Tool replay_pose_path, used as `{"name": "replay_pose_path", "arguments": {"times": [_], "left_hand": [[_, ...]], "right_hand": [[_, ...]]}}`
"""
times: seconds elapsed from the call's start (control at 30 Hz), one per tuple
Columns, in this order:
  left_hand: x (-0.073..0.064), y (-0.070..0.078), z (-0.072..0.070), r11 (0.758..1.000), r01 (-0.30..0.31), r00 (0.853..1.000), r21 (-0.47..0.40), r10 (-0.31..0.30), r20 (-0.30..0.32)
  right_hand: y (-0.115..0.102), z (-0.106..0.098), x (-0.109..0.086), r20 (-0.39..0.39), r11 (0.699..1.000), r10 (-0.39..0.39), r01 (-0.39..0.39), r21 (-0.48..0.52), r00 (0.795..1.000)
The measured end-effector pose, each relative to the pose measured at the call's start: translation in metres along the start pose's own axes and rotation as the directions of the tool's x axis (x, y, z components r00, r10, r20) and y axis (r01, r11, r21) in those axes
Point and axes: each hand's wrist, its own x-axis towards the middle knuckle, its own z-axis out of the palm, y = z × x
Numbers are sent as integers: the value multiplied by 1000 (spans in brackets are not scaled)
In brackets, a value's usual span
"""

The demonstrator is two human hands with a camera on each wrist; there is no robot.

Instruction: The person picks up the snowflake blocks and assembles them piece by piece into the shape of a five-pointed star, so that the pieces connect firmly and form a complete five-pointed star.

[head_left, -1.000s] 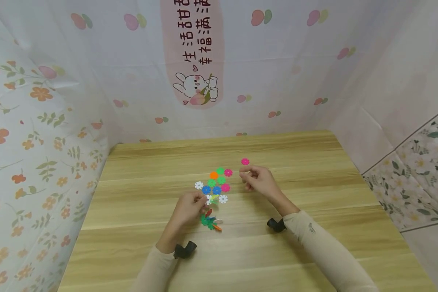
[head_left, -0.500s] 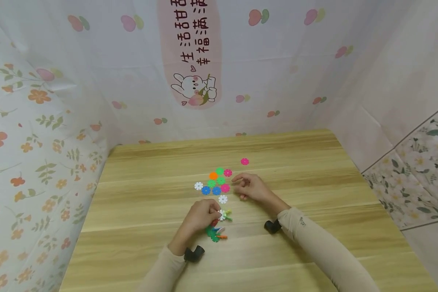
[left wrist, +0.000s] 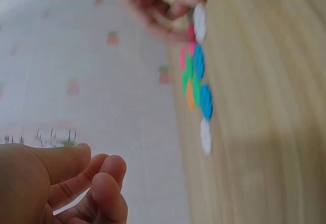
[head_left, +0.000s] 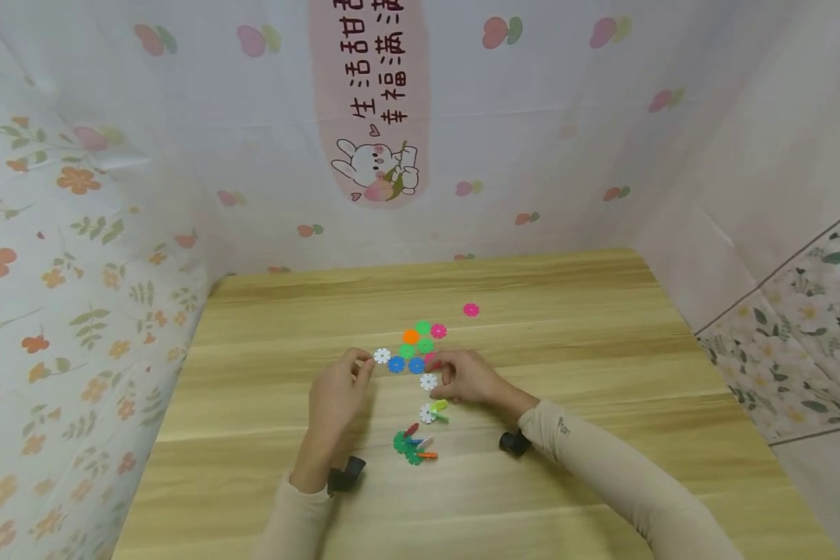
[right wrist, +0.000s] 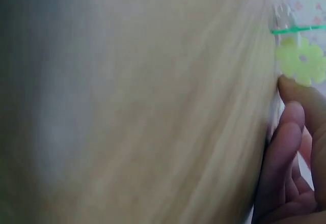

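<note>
My left hand (head_left: 339, 393) hovers just left of a white notched disc (head_left: 381, 355), a snowflake building piece. Its thumb and fingers bend loosely with nothing between them in the left wrist view. Over at the right side of the group, my right hand (head_left: 467, 376) reaches in. One finger overlaps a pink disc (head_left: 431, 358), and the thumb lies right at the edge of another white disc (head_left: 428, 382). Nearer me stands a small joined piece: a white disc (head_left: 427, 413) with a yellow disc (head_left: 439, 405) and a green one slotted in upright.
Blue discs (head_left: 396, 364), green discs (head_left: 425, 345) and an orange disc (head_left: 411, 337) lie flat on the wooden table (head_left: 532, 482). A lone pink disc (head_left: 471, 309) sits farther back. Closest to me is a joined cluster with green discs (head_left: 414, 457). Printed cloth (head_left: 546, 140) hangs behind.
My left hand carried the white-yellow-green piece toward me, let it go near the cluster, then moved up and left. My right hand moved left and nearer, to the pink and white discs.
</note>
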Motion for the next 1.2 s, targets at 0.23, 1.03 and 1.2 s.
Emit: {"name": "replay_pose_path", "arguments": {"times": [0.23, 1.03, 1.2], "left_hand": [[-5, -11, -13, 998, -11, 998, -64, 7, -67], [-3, 19, 13, 978, -69, 990, -196, 91, 104], [-2, 27, 17, 915, 13, 941, -403, 126, 315]], "right_hand": [[-4, 11, -2, -84, 979, -49, 31, -203, 995], [-42, -6, -15, -190, 824, -343, 198, -531, 920], [-65, -13, -16, -177, 747, -532, 360, -559, 828]]}}
